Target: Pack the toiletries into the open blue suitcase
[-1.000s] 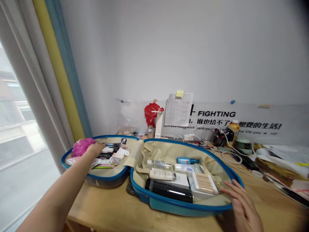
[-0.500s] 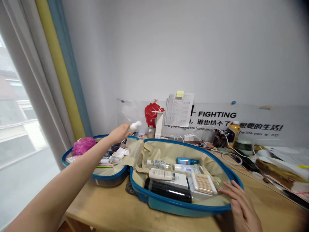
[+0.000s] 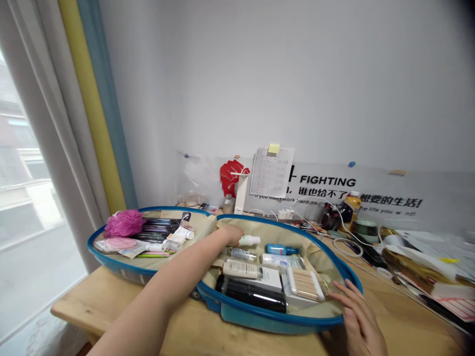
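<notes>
A blue suitcase [image 3: 260,322] lies open on a wooden desk, both halves lined in beige. My left hand [image 3: 232,234] reaches into the right half and holds a small white bottle [image 3: 249,241] at its far side. Below it lie a clear bottle, a blue bottle [image 3: 280,249], a white tube [image 3: 240,269], a black bottle [image 3: 252,293] and a box of cotton swabs [image 3: 304,285]. My right hand [image 3: 358,321] rests flat on the near right rim, fingers stretched out. The left half [image 3: 111,262] holds a pink bath puff [image 3: 124,223], tubes and pens.
At the right of the desk [image 3: 92,304] lie papers [image 3: 426,259], cables, a green jar [image 3: 365,229] and an orange drink bottle [image 3: 351,206]. A sheet [image 3: 270,172] and a banner hang on the wall behind. Curtains and a window stand at the left.
My left hand took the small white bottle out of the left half, lifted it over the hinge and brought it down into the right half. My right hand stayed on the rim.
</notes>
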Tool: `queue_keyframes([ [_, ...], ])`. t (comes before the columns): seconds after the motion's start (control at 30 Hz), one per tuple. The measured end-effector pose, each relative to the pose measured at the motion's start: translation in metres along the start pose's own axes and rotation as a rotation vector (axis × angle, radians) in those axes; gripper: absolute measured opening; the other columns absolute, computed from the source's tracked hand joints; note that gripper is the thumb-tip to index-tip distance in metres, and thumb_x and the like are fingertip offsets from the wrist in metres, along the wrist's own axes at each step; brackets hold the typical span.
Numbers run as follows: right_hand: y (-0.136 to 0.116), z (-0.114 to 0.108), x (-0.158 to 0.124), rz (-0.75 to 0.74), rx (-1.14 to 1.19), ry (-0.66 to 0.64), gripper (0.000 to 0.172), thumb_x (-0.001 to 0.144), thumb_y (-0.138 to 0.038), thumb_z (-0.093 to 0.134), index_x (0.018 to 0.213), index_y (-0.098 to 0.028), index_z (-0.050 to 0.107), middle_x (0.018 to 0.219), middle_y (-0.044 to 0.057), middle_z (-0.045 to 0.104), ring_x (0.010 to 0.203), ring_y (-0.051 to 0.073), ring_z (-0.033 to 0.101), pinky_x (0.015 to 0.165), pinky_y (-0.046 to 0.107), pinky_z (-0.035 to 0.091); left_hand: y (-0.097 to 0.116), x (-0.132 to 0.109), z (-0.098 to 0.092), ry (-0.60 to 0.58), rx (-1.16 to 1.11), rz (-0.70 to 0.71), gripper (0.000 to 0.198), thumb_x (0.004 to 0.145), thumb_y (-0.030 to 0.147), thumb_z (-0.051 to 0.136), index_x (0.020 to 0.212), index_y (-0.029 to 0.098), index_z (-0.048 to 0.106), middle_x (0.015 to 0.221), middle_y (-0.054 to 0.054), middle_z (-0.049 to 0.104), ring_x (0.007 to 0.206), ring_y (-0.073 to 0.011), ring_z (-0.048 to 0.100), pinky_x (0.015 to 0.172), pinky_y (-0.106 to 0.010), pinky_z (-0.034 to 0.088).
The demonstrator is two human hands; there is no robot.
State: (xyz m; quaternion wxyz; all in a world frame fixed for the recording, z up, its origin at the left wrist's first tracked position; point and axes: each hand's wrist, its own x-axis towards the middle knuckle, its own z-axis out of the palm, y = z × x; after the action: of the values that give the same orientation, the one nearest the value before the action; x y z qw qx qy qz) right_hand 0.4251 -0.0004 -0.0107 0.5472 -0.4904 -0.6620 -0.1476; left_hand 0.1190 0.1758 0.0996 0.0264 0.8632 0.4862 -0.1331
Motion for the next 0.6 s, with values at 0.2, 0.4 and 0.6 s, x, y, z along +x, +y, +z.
queue_keyframes([
  [0.2,0.003,0.001,-0.002,-0.026,0.007,0.006,0.037,0.094,-0.043,0.038,0.091,-0.022,0.069,0.107,0.010,0.069,0.117,0.030,0.058,0.091,0.050,0.051,0.004,0.000,0.002,-0.100,0.026,-0.020,0.034,0.091,0.037,0.058,0.121,0.020,0.057,0.123,-0.008,0.058,0.106,-0.0217,0.059,0.088,-0.042,0.052],
  [0.4,0.001,0.000,-0.002,-0.024,-0.011,-0.004,0.039,0.094,-0.045,0.036,0.091,-0.022,0.068,0.106,0.010,0.069,0.117,0.031,0.058,0.089,0.049,0.052,0.008,-0.001,0.000,-0.191,0.031,-0.011,0.034,0.092,0.036,0.058,0.120,0.019,0.057,0.123,-0.009,0.058,0.105,-0.0213,0.060,0.087,-0.042,0.053],
  [0.6,0.000,0.000,0.000,-0.015,-0.011,-0.013,0.039,0.093,-0.045,0.037,0.091,-0.022,0.068,0.106,0.010,0.069,0.118,0.031,0.058,0.090,0.050,0.052,0.008,-0.010,-0.009,-0.178,-0.021,0.003,0.033,0.091,0.036,0.059,0.119,0.019,0.058,0.122,-0.008,0.058,0.106,-0.0217,0.060,0.088,-0.042,0.052],
])
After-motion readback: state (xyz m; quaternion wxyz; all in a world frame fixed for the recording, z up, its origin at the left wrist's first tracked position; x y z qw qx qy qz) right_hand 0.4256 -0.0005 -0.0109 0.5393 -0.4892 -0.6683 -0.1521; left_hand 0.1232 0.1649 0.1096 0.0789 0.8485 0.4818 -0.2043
